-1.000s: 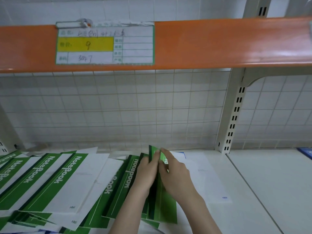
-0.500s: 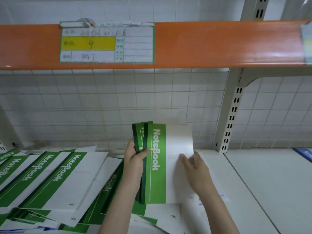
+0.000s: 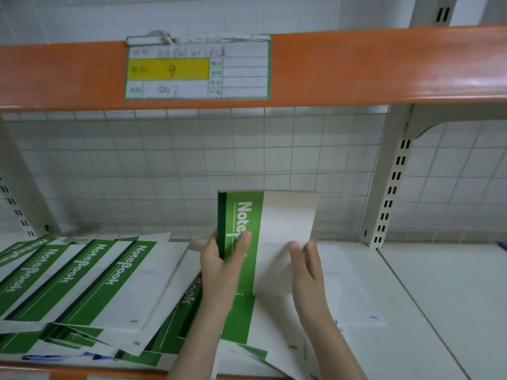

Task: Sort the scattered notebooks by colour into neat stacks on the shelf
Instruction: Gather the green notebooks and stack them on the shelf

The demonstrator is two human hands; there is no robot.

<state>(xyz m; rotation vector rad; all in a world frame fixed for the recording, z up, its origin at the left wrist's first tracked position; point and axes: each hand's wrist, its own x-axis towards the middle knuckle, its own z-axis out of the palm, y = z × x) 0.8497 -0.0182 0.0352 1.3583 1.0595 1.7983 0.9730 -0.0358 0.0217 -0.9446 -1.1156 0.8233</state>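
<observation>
A bundle of green-and-white notebooks [image 3: 285,218] stands upright on end at the middle of the white shelf [image 3: 439,311]. My left hand [image 3: 222,264] grips its green spine side, thumb across the front cover. My right hand [image 3: 307,267] holds the white right edge, fingers behind and thumb in front. To the left, several more green notebooks [image 3: 90,281] lie fanned out and overlapping. A blue-marked white notebook [image 3: 354,292] lies flat to the right, behind my right hand.
An orange beam [image 3: 384,67] with a paper label [image 3: 197,69] runs overhead. A slotted white upright [image 3: 389,187] divides the bays. A wire grid backs the shelf. A blue corner [image 3: 503,246] shows at the far right edge.
The bundle of green notebooks was gathered edge-on between both hands, then turned cover-forward and raised upright. It now looks squared up, with the spines aligned.
</observation>
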